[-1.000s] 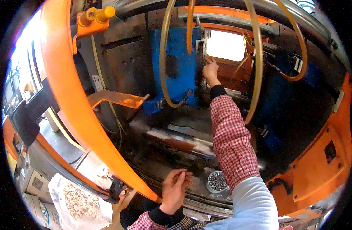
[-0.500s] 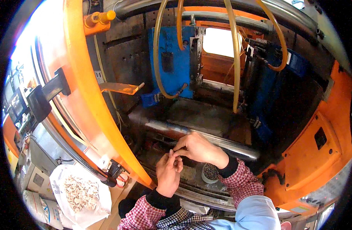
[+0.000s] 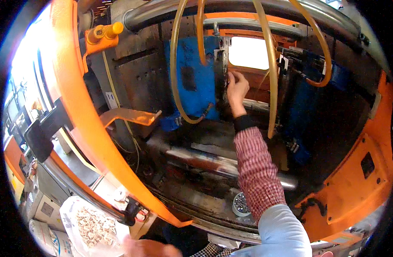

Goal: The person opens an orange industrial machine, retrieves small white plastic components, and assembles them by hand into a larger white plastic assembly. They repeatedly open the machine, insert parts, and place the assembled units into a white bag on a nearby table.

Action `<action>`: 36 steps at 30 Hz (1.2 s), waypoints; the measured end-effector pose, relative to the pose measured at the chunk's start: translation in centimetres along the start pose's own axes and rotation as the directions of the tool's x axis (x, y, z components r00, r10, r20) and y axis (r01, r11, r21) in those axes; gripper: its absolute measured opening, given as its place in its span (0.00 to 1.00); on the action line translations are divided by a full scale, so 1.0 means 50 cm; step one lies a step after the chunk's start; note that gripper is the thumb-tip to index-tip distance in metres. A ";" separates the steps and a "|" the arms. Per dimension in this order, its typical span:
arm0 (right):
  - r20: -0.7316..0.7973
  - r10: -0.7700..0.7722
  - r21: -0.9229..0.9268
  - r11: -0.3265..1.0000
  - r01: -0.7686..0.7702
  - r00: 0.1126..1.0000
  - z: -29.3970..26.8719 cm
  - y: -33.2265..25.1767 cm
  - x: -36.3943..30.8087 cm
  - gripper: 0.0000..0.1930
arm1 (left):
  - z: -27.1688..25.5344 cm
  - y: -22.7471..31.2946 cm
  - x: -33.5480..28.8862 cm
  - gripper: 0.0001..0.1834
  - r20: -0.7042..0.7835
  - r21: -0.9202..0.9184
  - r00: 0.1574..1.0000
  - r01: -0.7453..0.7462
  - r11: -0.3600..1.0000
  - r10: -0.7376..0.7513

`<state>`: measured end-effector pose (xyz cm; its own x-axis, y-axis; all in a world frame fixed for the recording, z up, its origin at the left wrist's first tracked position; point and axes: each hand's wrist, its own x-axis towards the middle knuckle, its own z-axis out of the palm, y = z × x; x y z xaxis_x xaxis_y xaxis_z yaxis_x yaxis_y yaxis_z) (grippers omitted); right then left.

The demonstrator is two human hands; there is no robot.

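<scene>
My right hand [image 3: 238, 89] reaches far into the machine, its fingers pinched against the inner face of the blue mould half [image 3: 191, 79]. Whatever sits between those fingertips is too small or hidden to make out. At the lower edge my left hand [image 3: 151, 249] is smeared by motion, just right of a white bag [image 3: 68, 213] of small off-white pieces. Below my right forearm stands a pale round tub [image 3: 235, 210] with many small metal parts in it.
Yellowish hoses [image 3: 271, 85] hang around my right arm. A thick steel bar [image 3: 200, 160] crosses below it. The orange door frame [image 3: 115, 160] with its black handle [image 3: 38, 139] stands at left. Opposite the blue mould half is a second, darker mould half [image 3: 301, 100].
My hands were together, fingertips touching, above the tub. My right hand has moved up and forward to the mould; my left has dropped down and left toward the bag.
</scene>
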<state>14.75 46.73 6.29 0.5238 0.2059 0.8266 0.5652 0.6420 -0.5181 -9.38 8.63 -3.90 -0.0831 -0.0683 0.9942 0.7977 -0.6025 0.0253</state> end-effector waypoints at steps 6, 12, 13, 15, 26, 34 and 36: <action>-0.041 0.155 -0.098 0.983 -0.158 0.987 0.119 0.076 0.109 0.12 | -0.032 -0.109 0.020 0.30 0.035 0.222 0.765 0.621 0.752 -0.643; 0.016 0.143 -0.121 0.983 -0.140 0.990 0.148 0.084 0.123 0.11 | -0.017 -0.119 -0.021 0.28 0.107 0.067 0.734 0.668 0.741 -0.671; 0.040 0.180 -0.055 0.983 -0.178 0.983 0.148 0.083 0.124 0.12 | -0.015 -0.120 -0.026 0.27 0.102 0.012 0.689 0.721 0.693 -0.718; 0.041 0.182 -0.130 0.976 -0.175 0.982 0.148 0.084 0.128 0.11 | -0.013 -0.125 -0.030 0.27 0.086 0.060 0.742 0.663 0.746 -0.665; 0.143 -0.011 -0.308 0.950 0.055 0.990 0.173 0.128 0.120 0.13 | -0.014 -0.131 -0.032 0.25 0.071 0.050 0.771 0.631 0.774 -0.633; 0.350 0.254 -0.518 0.855 -0.040 0.902 0.143 0.107 0.132 0.18 | -0.037 -0.143 -0.006 0.11 0.303 -0.123 0.598 0.797 0.592 -0.742; 0.267 0.273 -0.483 0.868 -0.116 0.924 0.127 0.066 0.123 0.18 | -0.040 -0.148 0.008 0.07 0.399 -0.204 0.545 0.837 0.508 -0.737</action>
<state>15.79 54.81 11.06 0.4677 0.5628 0.6816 0.7376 0.1764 -0.6518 -16.49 11.46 -3.89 -0.3951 0.7243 0.5650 0.2142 -0.5255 0.8234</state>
